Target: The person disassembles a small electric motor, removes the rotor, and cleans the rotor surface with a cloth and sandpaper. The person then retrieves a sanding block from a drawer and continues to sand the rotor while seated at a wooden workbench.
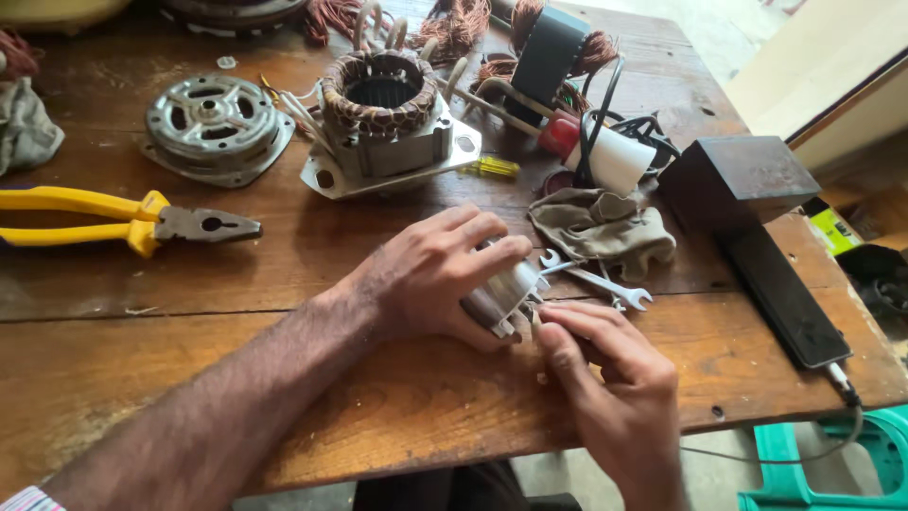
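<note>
Head camera, looking down at a worn wooden workbench (142, 378): the left hand (430, 274) wraps over a small metal motor rotor (501, 295), fingers curled around its barrel and pinning it just above the bench near the front edge, while the right hand (605, 364) closes in at the rotor's lower end, fingertips pinched against its rim; whether they grip some small part there cannot be told. Just beside the rotor, on its far side, lie two small open-ended spanners (596, 282), partly under a crumpled grey rag (601, 227). Farther back stands a stator with copper windings (383, 118) on its square mounting plate, with a round cast motor end cover (216, 125) to its left and yellow-handled pliers (123, 222) well apart at the bench's left edge. A white-and-red cylindrical part with black cables (605, 151) sits behind the rag, a dark block (738, 180) and a flat black phone-like slab (785, 293) to the right. The work at the rotor's end looks best served by a steady left-hand grip that stops the barrel rolling, and by light, squared fingertip pressure from the right so that nothing slips or bends.
</note>
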`<state>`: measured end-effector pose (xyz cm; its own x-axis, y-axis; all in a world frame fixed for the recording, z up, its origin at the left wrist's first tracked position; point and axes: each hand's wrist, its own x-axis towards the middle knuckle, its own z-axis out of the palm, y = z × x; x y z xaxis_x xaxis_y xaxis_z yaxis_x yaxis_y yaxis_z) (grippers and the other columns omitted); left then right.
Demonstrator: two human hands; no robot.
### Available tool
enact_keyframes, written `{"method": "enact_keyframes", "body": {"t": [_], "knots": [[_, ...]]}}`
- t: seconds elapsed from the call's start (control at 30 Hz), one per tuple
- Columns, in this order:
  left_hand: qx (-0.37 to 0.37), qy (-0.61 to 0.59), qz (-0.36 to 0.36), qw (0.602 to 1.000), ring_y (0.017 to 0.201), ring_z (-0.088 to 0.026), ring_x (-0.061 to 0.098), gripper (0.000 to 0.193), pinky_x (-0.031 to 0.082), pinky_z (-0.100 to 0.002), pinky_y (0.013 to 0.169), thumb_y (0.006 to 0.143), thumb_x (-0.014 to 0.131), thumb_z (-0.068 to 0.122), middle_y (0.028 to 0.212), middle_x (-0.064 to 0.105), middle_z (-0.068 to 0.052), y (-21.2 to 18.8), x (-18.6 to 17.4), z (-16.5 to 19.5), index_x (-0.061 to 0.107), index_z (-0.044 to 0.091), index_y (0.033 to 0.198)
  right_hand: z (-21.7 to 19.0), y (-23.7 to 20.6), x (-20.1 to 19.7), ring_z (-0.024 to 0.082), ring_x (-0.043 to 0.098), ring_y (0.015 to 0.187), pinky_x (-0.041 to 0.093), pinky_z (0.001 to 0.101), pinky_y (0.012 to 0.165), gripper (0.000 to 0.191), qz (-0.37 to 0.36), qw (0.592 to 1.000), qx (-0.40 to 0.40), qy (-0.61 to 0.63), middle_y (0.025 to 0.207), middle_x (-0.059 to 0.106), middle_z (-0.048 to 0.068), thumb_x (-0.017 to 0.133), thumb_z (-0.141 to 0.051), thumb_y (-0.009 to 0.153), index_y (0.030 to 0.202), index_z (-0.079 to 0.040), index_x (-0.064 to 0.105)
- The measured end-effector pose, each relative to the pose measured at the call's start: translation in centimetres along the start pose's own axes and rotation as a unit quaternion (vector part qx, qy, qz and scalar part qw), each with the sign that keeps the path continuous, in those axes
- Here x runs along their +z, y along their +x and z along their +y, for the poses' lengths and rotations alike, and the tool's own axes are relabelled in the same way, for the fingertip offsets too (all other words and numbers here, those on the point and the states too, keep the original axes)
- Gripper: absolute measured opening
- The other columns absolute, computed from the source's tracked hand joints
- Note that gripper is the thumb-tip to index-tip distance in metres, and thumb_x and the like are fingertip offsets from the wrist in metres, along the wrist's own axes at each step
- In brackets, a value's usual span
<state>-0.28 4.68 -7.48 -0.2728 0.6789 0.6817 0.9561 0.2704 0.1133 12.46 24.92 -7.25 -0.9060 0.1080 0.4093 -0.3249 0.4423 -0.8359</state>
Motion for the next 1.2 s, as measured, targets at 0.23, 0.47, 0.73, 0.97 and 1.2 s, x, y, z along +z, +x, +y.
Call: {"method": "enact_keyframes", "body": {"t": [0.23, 0.47, 0.73, 0.97, 1.2], "knots": [[0.016, 0.004, 0.015, 1.000, 0.106, -0.034, 0.062, 0.090, 0.054, -0.045, 0.095, 0.058, 0.092, 0.049, 0.114, 0.060, -0.015, -0.3, 0.8, -0.2, 0.059, 0.003, 0.127, -0.5, -0.3, 1.2, 0.021, 0.073, 0.097, 0.056, 0.0328, 0.087, 0.021, 0.057, 0.976, -0.101, -0.186, 0.103, 0.076, 0.011, 0.077, -0.005, 0.086, 0.107, -0.003, 0.074], [0.014, 0.003, 0.014, 1.000, 0.108, -0.035, 0.061, 0.095, 0.054, -0.046, 0.095, 0.052, 0.092, 0.049, 0.116, 0.060, -0.017, -0.4, 0.5, -0.1, 0.058, 0.002, 0.127, -0.2, -0.2, 1.6, 0.029, 0.069, 0.091, 0.053, 0.0384, 0.081, 0.019, 0.037, 0.956, -0.124, -0.262, 0.099, 0.074, 0.012, 0.074, -0.011, 0.091, 0.107, -0.001, 0.073], [0.008, -0.026, -0.005, 1.000, 0.108, -0.035, 0.061, 0.090, 0.055, -0.046, 0.094, 0.056, 0.094, 0.044, 0.114, 0.061, -0.016, -0.1, 0.5, -0.5, 0.058, 0.003, 0.128, -1.5, 2.1, 0.1, 0.026, 0.072, 0.083, 0.056, 0.0365, 0.072, 0.020, -0.114, 0.971, -0.021, -0.209, 0.091, 0.076, 0.011, 0.072, -0.015, 0.089, 0.103, -0.001, 0.075], [-0.009, -0.041, -0.012, 0.999, 0.110, -0.035, 0.062, 0.092, 0.055, -0.045, 0.094, 0.055, 0.093, 0.044, 0.117, 0.062, -0.015, -0.1, 0.8, -0.7, 0.057, 0.005, 0.130, 0.6, 0.1, 0.7, 0.031, 0.066, 0.083, 0.054, 0.0414, 0.075, 0.021, -0.027, 0.908, -0.211, -0.361, 0.091, 0.073, 0.013, 0.074, -0.010, 0.086, 0.104, 0.002, 0.075], [-0.004, -0.052, -0.013, 0.999, 0.111, -0.035, 0.062, 0.091, 0.055, -0.045, 0.093, 0.059, 0.094, 0.048, 0.118, 0.061, -0.016, -0.1, 0.7, -0.4, 0.056, 0.005, 0.130, -0.7, 5.3, -1.9, 0.024, 0.066, 0.063, 0.050, 0.0356, 0.060, 0.018, -0.284, 0.932, 0.214, -0.065, 0.075, 0.073, 0.015, 0.072, -0.016, 0.091, 0.093, -0.004, 0.085]]}}
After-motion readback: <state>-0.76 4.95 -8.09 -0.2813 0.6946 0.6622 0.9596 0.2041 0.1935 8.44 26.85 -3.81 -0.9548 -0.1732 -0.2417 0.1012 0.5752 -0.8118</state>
